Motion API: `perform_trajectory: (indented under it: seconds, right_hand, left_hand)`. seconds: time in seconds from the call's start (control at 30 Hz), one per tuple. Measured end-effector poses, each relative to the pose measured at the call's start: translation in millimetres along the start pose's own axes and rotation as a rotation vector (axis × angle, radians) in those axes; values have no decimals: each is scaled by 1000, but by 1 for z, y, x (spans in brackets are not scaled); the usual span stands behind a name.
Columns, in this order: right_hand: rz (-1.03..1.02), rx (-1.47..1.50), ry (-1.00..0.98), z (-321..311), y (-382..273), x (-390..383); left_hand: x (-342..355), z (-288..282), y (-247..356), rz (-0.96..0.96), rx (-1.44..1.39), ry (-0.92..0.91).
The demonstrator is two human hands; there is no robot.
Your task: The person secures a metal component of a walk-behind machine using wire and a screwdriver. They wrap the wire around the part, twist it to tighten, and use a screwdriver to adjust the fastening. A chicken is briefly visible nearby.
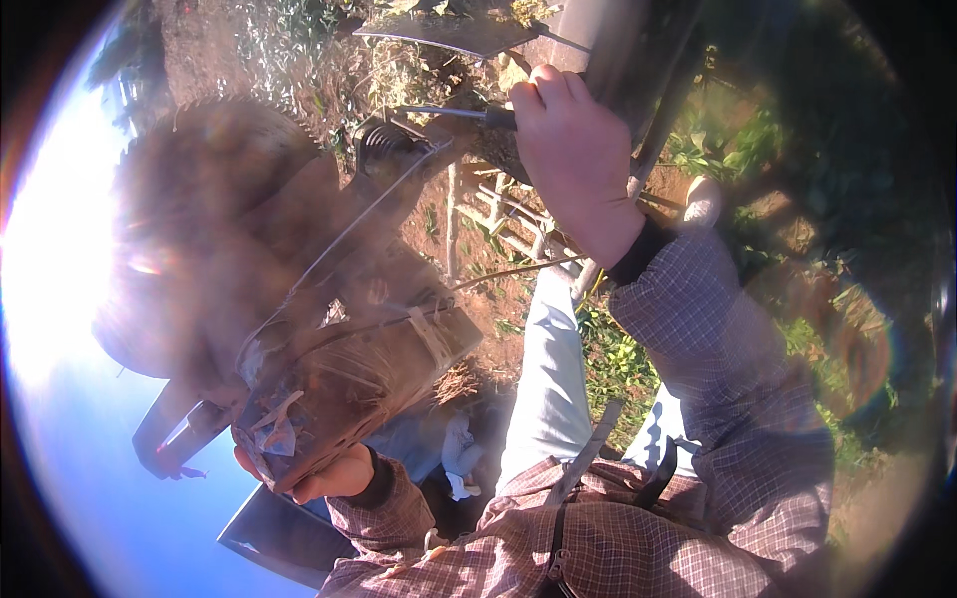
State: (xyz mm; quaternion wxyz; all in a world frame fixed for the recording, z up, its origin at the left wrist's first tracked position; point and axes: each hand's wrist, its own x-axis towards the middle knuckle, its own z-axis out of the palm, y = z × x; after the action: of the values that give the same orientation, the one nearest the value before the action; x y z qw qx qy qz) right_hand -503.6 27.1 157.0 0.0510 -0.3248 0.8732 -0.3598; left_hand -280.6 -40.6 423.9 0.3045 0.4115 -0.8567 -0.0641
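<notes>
My right hand [578,149] is closed around the dark handle of a screwdriver [449,111]. Its thin metal shaft points left, its tip beside a dark ribbed, coil-like part [389,140] of a dusty brown machine [229,229]. Glare and haze blur much of the machine, so its kind is unclear. Lower left, my left hand [339,473] curls under the end of a dusty brown box-shaped part [349,384] with scraps of tape or paper on it. Some of those fingers are hidden behind the part. A thin cable [349,219] runs slantwise across the machine.
A dark flat panel [449,35] juts out above the screwdriver. Behind the machine stands a fence of wooden sticks [513,219] over brown soil and green plants [623,354]. A dark panel edge [279,533] lies below my left hand. Strong sun glare fills the left side.
</notes>
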Motion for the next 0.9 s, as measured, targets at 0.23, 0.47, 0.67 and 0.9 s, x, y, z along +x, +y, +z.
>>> perform_trajectory:
  seconds: [0.23,0.47,0.67,0.9]
  right_hand:
    - [15,477,-82,-31,-2,-13]
    - [691,1218,-599,-54,2,-75]
    - [878,1348,-726,-40,-11,-123]
    - [895,1483,-851,-34,-47,-141]
  left_hand:
    - [-5,-49,-21,139,-341,-176]
    - [-3,-43,-28,190,-365,-128]
    - [2,-22,-30,174,-434,-94]
    - [2,-1,6,44,18,208]
